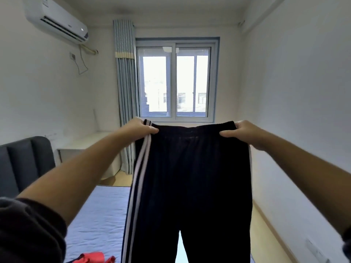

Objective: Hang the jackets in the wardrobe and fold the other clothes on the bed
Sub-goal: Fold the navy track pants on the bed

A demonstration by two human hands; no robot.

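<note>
I hold a pair of dark navy track pants (191,177) with white side stripes up in front of me, legs hanging straight down over the bed (100,215). My left hand (141,129) grips the left end of the waistband, and my right hand (243,132) grips the right end, pulling it taut. A red garment (91,258) lies crumpled on the light blue sheet at the bottom edge of the view. No wardrobe or jacket is in sight.
A dark grey padded headboard (24,162) stands at the left. A white desk (85,147) sits against the left wall near the striped curtain (126,95) and window (175,82). An air conditioner (57,19) hangs high left. Wooden floor (266,228) runs along the right wall.
</note>
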